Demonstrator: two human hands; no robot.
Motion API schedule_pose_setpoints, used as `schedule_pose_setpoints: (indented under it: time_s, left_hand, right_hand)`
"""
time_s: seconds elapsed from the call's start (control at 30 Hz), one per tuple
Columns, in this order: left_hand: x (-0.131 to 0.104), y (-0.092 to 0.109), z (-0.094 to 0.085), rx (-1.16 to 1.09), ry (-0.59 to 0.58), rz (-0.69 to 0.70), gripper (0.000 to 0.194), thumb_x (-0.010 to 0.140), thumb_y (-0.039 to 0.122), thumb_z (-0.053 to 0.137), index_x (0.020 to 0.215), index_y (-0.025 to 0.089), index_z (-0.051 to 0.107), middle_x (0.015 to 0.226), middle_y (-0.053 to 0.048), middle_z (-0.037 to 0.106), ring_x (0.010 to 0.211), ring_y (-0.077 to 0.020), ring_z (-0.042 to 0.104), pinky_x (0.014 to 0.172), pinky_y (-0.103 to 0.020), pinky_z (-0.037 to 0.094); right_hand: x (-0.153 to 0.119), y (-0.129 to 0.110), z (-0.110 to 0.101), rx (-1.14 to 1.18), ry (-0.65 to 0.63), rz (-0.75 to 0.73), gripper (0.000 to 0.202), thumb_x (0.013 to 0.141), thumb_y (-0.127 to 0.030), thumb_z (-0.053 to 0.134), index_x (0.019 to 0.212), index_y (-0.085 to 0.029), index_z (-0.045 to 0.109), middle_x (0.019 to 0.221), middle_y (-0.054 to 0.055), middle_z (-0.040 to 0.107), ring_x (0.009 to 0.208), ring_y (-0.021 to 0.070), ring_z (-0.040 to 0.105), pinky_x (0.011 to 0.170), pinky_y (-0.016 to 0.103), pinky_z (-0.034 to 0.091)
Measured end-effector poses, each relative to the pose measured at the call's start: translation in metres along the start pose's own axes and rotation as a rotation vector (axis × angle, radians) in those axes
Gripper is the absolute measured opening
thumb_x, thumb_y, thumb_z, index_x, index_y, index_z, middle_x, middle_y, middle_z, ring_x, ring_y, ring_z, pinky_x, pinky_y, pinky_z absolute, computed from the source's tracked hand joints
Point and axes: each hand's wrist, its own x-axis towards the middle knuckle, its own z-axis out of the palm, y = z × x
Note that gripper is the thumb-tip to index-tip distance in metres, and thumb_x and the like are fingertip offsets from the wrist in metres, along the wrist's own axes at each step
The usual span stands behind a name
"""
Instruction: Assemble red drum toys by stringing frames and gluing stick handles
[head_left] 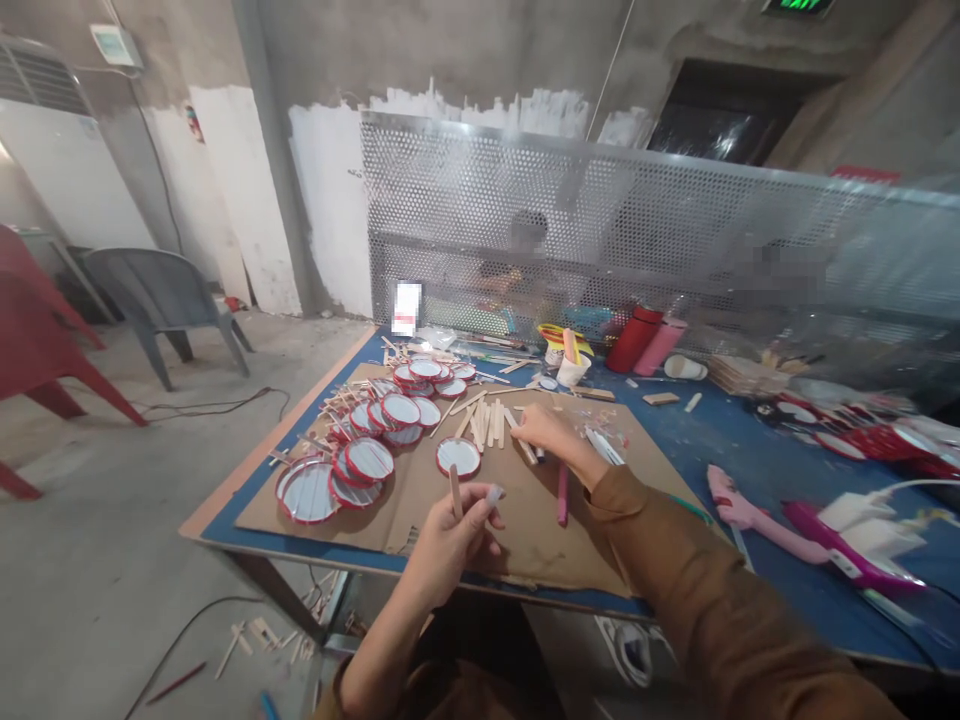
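My left hand [448,540] is closed over the front of the cardboard, with a flat wooden craft stick [454,492] standing up from it. A small whitish translucent piece [494,494] shows at its thumb tip. My right hand [546,430] reaches across the cardboard with its fingers pressed together beside a row of loose craft sticks [491,424]. Whatever those fingers may hold is hidden. Just below them lie dark-and-white pen-like items [534,455] and a pink stick [562,494]. One round, white-faced, red-rimmed disc [458,457] lies between my hands.
Several similar discs [369,459] are piled at left on the cardboard [420,510]. A phone [406,308], a cup [574,371] and red and pink bottles [634,338] stand along the back. Pink tools [772,522] and white plugs lie at right. A perforated metal screen [480,170] rises behind.
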Motion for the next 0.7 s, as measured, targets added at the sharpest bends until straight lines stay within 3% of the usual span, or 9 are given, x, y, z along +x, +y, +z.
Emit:
schedule_pose_setpoints:
  time_s: [0.17,0.43,0.7]
  left_hand:
    - [0.0,-0.004,-0.002,0.009,-0.011,0.002,0.044,0.074,0.051,0.065,0.095,0.013,0.058,0.069,0.003,0.056,0.041,-0.0001,0.031,0.053,-0.023,0.045]
    - [0.002,-0.01,-0.007,0.046,-0.032,0.008,0.039,0.078,0.047,0.062,0.097,0.013,0.058,0.072,0.002,0.056,0.044,-0.0014,0.038,0.053,-0.022,0.043]
    - [0.0,-0.012,-0.01,0.073,-0.032,0.026,0.036,0.081,0.044,0.06,0.099,0.013,0.057,0.074,0.002,0.056,0.052,-0.005,0.05,0.056,-0.022,0.043]
  right_hand:
    - [-0.013,0.011,-0.006,0.359,0.021,-0.037,0.021,0.064,-0.028,0.056,0.048,-0.016,0.058,0.042,-0.002,0.049,0.045,0.0104,0.047,0.046,0.021,0.027]
    - [-0.058,0.017,-0.035,0.794,0.019,-0.168,0.018,0.066,-0.029,0.057,0.07,-0.014,0.066,0.063,-0.002,0.062,0.058,0.0117,0.052,0.057,0.021,0.038]
    - [-0.057,0.022,-0.039,1.163,0.073,-0.05,0.018,0.059,-0.032,0.06,0.067,-0.016,0.06,0.062,-0.004,0.059,0.055,0.0098,0.048,0.057,0.022,0.039]
